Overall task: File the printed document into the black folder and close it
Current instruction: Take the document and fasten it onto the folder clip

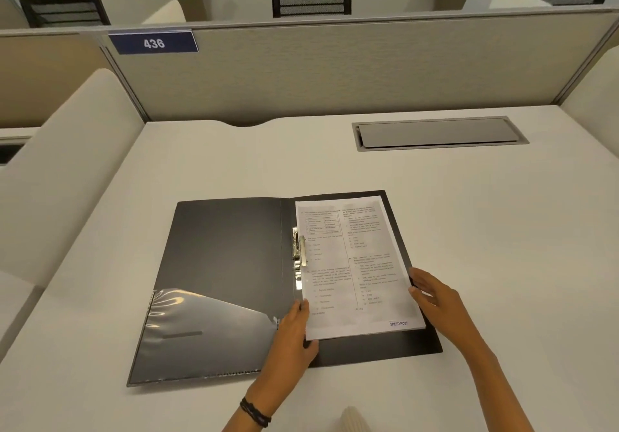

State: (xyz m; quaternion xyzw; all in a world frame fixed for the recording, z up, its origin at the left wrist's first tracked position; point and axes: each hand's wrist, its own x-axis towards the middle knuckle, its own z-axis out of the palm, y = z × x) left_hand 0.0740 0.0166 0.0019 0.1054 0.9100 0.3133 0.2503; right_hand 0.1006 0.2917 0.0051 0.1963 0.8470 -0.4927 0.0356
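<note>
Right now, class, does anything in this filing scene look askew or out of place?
Only slightly: the printed document lies a little skewed on the right half of the open black folder, with its left edge against the metal clip. Nothing looks damaged.

A black plastic folder lies open and flat. A white printed paper document rests on its right half, its lower edges between the left fingers and right fingers.
</note>
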